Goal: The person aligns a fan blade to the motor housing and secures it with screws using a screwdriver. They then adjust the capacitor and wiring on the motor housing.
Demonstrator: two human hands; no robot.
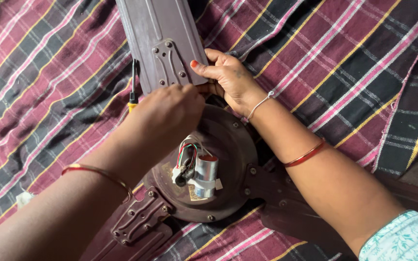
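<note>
A brown ceiling fan motor housing (228,145) lies on a striped cloth, with a silver capacitor (205,175) and coloured wires (188,152) on top. One brown fan blade (158,36) points away from me, its bracket (169,60) meeting the housing. My left hand (163,116) is closed over the joint between bracket and housing; what it grips is hidden. My right hand (228,77) pinches the blade's right edge near the bracket. A second blade bracket (141,220) sits at the lower left.
A screwdriver (133,89) with a black shaft and yellow handle lies on the plaid cloth (344,58) just left of the blade. A third blade (291,212) runs under my right forearm. Bangles ring both wrists.
</note>
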